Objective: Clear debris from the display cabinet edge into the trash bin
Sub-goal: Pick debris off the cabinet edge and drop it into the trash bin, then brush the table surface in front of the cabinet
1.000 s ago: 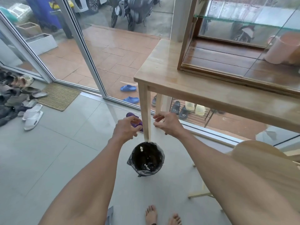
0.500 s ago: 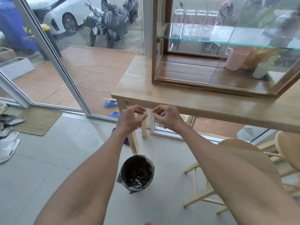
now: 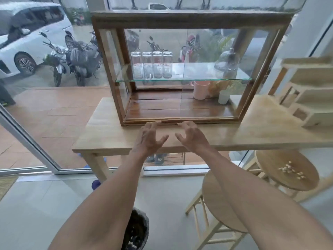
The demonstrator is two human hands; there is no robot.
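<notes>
Left hand (image 3: 149, 137), right hand (image 3: 192, 136) splayed, empty

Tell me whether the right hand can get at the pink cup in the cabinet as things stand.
Probably not: the right hand hovers outside the cabinet, and its front glass appears closed before the pink cup.

Wooden-framed glass display cabinet (image 3: 182, 69): stands on the pale wooden worktop (image 3: 108, 134), toward its rear.
Glass shelf (image 3: 198, 79): inside the cabinet, at mid-height; carries a row of four clear drinking glasses (image 3: 151, 64) at its left and a clear glass dome (image 3: 227, 64) at its right.
Pink cup (image 3: 201, 90) and small white cup (image 3: 224, 97): on the cabinet floor, right side, below the shelf.
Left hand (image 3: 148, 138) and right hand (image 3: 193, 136): over the worktop, side by side, just before the cabinet's front lower edge.
Black-lined trash bin (image 3: 137, 231): on the floor, before and below the cabinet.
Two round wooden stools (image 3: 270, 177): on the floor, right of the bin; the farther one bears small pale debris bits (image 3: 291, 170).
</notes>
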